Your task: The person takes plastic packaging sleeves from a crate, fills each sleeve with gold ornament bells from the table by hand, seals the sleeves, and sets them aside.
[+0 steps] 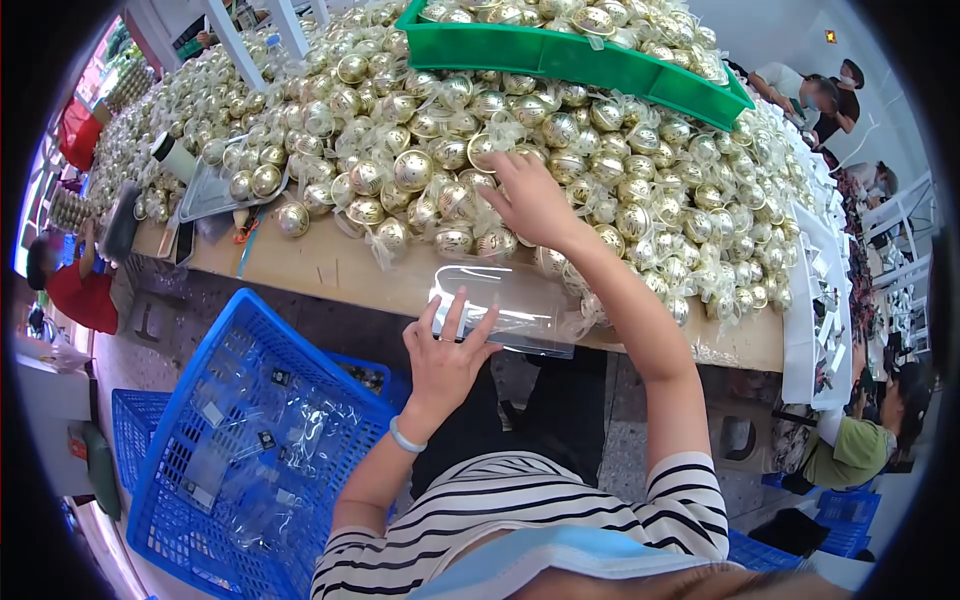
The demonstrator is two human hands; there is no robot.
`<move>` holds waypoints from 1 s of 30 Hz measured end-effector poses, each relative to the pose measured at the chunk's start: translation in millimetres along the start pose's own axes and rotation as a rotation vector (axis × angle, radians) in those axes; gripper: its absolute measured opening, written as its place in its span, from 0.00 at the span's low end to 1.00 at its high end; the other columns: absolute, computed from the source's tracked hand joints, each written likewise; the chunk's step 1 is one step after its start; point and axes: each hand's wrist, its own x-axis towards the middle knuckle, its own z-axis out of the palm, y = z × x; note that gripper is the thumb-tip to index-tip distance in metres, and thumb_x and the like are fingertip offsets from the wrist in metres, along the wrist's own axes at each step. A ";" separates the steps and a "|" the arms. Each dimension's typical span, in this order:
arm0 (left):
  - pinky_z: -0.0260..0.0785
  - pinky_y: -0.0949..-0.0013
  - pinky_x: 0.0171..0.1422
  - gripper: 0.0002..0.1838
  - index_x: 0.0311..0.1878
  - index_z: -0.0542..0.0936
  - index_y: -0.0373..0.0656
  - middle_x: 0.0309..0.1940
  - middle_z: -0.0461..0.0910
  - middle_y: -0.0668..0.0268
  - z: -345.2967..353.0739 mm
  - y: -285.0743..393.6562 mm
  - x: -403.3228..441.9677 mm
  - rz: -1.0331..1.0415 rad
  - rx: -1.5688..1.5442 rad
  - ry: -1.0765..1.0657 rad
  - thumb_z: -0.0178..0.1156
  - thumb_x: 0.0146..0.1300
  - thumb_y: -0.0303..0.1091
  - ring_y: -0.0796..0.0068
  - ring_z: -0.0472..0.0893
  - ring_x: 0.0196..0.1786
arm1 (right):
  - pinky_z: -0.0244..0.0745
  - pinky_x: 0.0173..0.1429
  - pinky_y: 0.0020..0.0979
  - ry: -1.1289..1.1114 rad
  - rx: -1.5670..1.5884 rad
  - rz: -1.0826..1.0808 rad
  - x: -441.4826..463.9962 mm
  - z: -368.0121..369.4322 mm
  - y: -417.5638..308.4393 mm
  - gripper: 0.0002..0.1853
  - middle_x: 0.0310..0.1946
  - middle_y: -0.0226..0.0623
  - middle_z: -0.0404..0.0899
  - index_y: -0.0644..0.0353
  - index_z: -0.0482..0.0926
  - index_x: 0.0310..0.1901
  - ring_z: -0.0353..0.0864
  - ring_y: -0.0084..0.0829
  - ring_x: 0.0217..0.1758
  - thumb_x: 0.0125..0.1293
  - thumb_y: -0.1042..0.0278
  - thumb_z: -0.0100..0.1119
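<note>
My left hand (447,360), fingers spread and with a ring and a pale wristband, holds a clear plastic box (525,305) that lies at the front edge of the table. The box is see-through, and nothing can be made out inside it. Farther back, my right hand (530,200) reaches over the pile of gold balls (413,170), fingers apart and touching the balls beneath. Many of these balls carry dark printing and have sheer pale ribbon or wrapping around them. What lies under the right palm is hidden.
A green tray (570,55) full of gold balls sits on the pile. Left of me stands a blue crate (240,310) with clear plastic packaging. On the table's left are a clear tray (215,190) and a bottle (173,157). Several people are around the room.
</note>
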 end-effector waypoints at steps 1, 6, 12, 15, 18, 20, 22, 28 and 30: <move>0.58 0.48 0.68 0.30 0.67 0.81 0.69 0.75 0.69 0.64 -3.2 1.8 1.3 -0.014 -0.021 -0.017 0.73 0.59 0.51 0.49 0.64 0.72 | 0.71 0.66 0.50 -0.063 0.013 0.043 -0.7 3.3 1.6 0.27 0.57 0.51 0.79 0.55 0.72 0.68 0.76 0.54 0.59 0.69 0.62 0.65; 0.58 0.50 0.72 0.31 0.65 0.83 0.66 0.73 0.70 0.66 -11.9 -6.6 -1.6 -0.023 -0.056 -0.058 0.74 0.56 0.51 0.52 0.64 0.71 | 0.72 0.68 0.52 -0.212 -0.139 -0.308 12.9 22.1 0.3 0.31 0.60 0.48 0.74 0.45 0.73 0.68 0.73 0.55 0.63 0.63 0.63 0.70; 0.57 0.49 0.73 0.31 0.64 0.84 0.64 0.72 0.70 0.67 -14.1 -7.1 0.2 -0.059 -0.095 -0.044 0.75 0.55 0.52 0.54 0.64 0.70 | 0.76 0.59 0.45 0.086 0.123 -0.225 38.1 -21.8 1.4 0.27 0.50 0.47 0.77 0.52 0.72 0.61 0.78 0.44 0.57 0.64 0.56 0.71; 0.56 0.48 0.74 0.33 0.66 0.83 0.63 0.73 0.69 0.65 -15.4 -6.7 3.7 -0.036 -0.070 -0.049 0.75 0.54 0.53 0.52 0.63 0.72 | 0.77 0.49 0.37 0.041 0.378 0.385 39.7 -63.2 6.5 0.30 0.44 0.42 0.80 0.54 0.69 0.61 0.81 0.33 0.47 0.65 0.48 0.70; 0.52 0.46 0.78 0.40 0.71 0.79 0.61 0.74 0.67 0.61 -25.5 -4.3 8.0 0.006 -0.064 -0.084 0.76 0.53 0.55 0.47 0.61 0.74 | 0.75 0.42 0.31 0.126 0.619 0.656 38.6 -61.0 31.0 0.34 0.41 0.37 0.83 0.55 0.66 0.64 0.80 0.25 0.41 0.66 0.43 0.69; 0.48 0.43 0.80 0.46 0.75 0.74 0.57 0.75 0.66 0.56 -31.9 -3.5 15.5 0.009 -0.116 -0.105 0.77 0.51 0.56 0.44 0.60 0.76 | 0.73 0.41 0.27 0.117 0.816 0.658 30.3 -70.8 29.5 0.30 0.45 0.33 0.83 0.56 0.72 0.61 0.80 0.23 0.42 0.68 0.43 0.66; 0.46 0.41 0.81 0.50 0.77 0.70 0.52 0.75 0.65 0.52 -36.9 -7.3 35.4 0.034 -0.267 0.037 0.78 0.51 0.54 0.42 0.59 0.77 | 0.74 0.41 0.26 0.101 1.016 0.599 24.5 -75.1 25.1 0.28 0.45 0.32 0.83 0.56 0.75 0.58 0.80 0.22 0.39 0.68 0.44 0.66; 0.66 0.50 0.72 0.45 0.77 0.67 0.41 0.72 0.68 0.48 -47.8 -10.9 155.0 -0.042 -0.729 0.306 0.77 0.58 0.43 0.49 0.71 0.72 | 0.71 0.37 0.23 -0.031 0.957 0.530 7.4 -84.4 -17.0 0.18 0.45 0.28 0.82 0.52 0.77 0.59 0.77 0.16 0.39 0.74 0.54 0.62; 0.71 0.56 0.67 0.39 0.71 0.71 0.39 0.64 0.75 0.50 -49.5 -5.1 167.2 0.024 -0.807 0.221 0.76 0.59 0.38 0.53 0.77 0.65 | 0.69 0.37 0.22 -0.010 0.868 0.485 -1.2 -88.7 -34.8 0.17 0.44 0.29 0.81 0.53 0.76 0.57 0.76 0.15 0.36 0.73 0.56 0.64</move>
